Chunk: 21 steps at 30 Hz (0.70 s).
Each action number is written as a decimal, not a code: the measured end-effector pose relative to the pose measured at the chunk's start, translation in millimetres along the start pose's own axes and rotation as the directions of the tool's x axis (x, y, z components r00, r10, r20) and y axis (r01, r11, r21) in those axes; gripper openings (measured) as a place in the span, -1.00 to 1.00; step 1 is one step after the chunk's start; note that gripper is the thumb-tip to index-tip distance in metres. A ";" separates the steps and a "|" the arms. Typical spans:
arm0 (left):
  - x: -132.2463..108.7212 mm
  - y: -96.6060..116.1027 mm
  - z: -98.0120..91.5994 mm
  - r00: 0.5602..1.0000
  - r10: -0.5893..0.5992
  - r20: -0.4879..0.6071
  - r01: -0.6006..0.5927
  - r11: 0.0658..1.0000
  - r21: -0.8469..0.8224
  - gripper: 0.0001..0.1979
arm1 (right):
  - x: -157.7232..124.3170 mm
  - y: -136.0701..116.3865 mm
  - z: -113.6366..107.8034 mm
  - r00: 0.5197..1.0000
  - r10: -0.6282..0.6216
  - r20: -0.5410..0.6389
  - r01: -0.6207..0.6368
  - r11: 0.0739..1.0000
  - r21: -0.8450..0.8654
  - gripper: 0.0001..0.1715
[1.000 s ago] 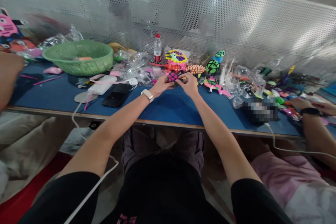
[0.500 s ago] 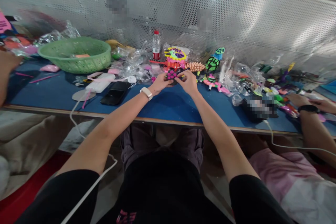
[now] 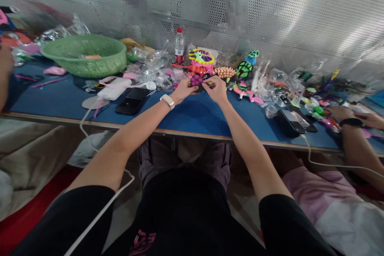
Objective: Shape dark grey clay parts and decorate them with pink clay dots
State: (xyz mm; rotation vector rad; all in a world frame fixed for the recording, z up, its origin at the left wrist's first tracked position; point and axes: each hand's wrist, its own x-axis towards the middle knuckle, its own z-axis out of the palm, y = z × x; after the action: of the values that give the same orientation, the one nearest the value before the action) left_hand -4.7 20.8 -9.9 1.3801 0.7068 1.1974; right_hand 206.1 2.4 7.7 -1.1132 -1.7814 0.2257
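My left hand [image 3: 183, 91] is closed around the left side of a dark piece with raised magenta dots [image 3: 197, 80], held just above the table. My right hand [image 3: 218, 90] reaches the piece's right edge with thumb and fingertips pinched. A thin dark shape shows above those fingers, but I cannot tell whether it is a tool or part of the piece. Right behind the hands stand a yellow-rimmed colourful clay figure [image 3: 202, 58], a spiky orange-tan figure [image 3: 224, 73] and a green-and-black figure [image 3: 244, 69]. A pink and green figure [image 3: 243, 90] lies to their right.
On the blue table [image 3: 192, 118] are a green basket [image 3: 87, 68], a white power bank [image 3: 114, 89], a black phone [image 3: 132, 101] and a red-capped bottle [image 3: 179, 46]. Crumpled clear plastic bags [image 3: 153, 68] lie around. A black box-like device [image 3: 288, 122] and a co-worker's hand [image 3: 340, 114] are at right.
The view has tilted slightly, so the tabletop things sit a little higher in the picture. Both hands keep hold at the dotted piece, with the right fingers shifted slightly.
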 end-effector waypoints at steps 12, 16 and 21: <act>1.9 -2.6 -0.6 1.000 0.021 0.000 -0.021 1.000 -0.002 -0.66 | 1.4 7.2 3.6 1.000 0.001 -0.004 -0.002 1.000 -0.001 -0.91; 1.6 -2.0 0.0 0.999 0.032 0.007 -0.032 0.999 0.005 -0.61 | 1.6 8.0 4.7 0.999 0.053 -0.004 -0.053 0.996 0.068 -0.85; -0.4 0.2 0.0 0.999 0.038 0.019 -0.038 0.999 0.010 -0.59 | 1.8 9.1 4.9 0.987 0.147 0.063 -0.155 0.978 0.143 -0.69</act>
State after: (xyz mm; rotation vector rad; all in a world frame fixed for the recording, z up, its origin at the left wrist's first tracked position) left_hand -4.9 20.4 -9.8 1.4169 0.6773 1.2107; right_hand 207.2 10.4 1.0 -1.1453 -1.6967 0.4745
